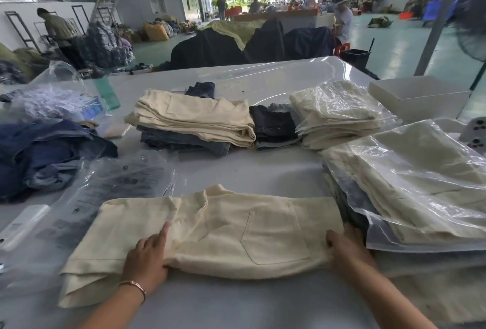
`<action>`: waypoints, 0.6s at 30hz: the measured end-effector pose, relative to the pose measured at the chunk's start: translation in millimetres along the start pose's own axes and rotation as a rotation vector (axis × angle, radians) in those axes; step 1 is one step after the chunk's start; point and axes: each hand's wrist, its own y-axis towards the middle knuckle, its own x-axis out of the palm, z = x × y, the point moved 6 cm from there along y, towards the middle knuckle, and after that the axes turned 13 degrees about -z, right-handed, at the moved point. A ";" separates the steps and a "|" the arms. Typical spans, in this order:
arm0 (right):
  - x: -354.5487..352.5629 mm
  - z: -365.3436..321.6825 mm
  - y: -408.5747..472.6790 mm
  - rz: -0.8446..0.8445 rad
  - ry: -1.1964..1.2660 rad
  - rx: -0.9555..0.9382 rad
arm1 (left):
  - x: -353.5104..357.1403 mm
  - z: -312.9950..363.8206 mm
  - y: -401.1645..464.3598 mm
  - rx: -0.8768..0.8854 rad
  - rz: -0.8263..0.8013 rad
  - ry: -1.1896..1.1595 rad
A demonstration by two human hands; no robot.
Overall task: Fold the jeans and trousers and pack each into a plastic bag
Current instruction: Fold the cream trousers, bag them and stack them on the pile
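The left hand rests on the cream trousers near their left part, index finger stretched out along the cloth, the other fingers curled at the near folded edge. The right hand grips the right end of the same trousers, fingers tucked under the fold. The trousers lie flat across the near side of the counter, back pocket up. Empty plastic bags lie to the left, bagged trousers stack to the right, and folded pairs sit further back.
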 end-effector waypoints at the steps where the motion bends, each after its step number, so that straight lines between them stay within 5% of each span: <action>1: 5.6 -9.1 -2.5 0.038 -0.060 0.027 | -2.2 -6.4 2.0 0.028 -0.007 -0.049; 5: 31.9 -90.9 -29.2 0.272 -0.223 -0.294 | -2.3 -34.7 5.6 0.113 -0.091 -0.228; 9: 77.2 -166.7 -39.3 0.129 -0.336 -0.595 | 10.8 -55.1 -3.2 0.061 -0.105 0.047; 11: 96.3 -184.1 -35.1 0.019 -0.416 -0.586 | 18.6 -77.5 -7.3 -0.017 -0.095 0.058; 15: 89.3 -198.3 -22.0 0.166 -0.412 -0.601 | 7.4 -121.3 -12.4 -0.048 0.051 -0.158; 18: 72.5 -195.0 -2.1 0.122 -0.290 -0.481 | -19.8 -147.1 -4.6 -0.105 0.145 -0.322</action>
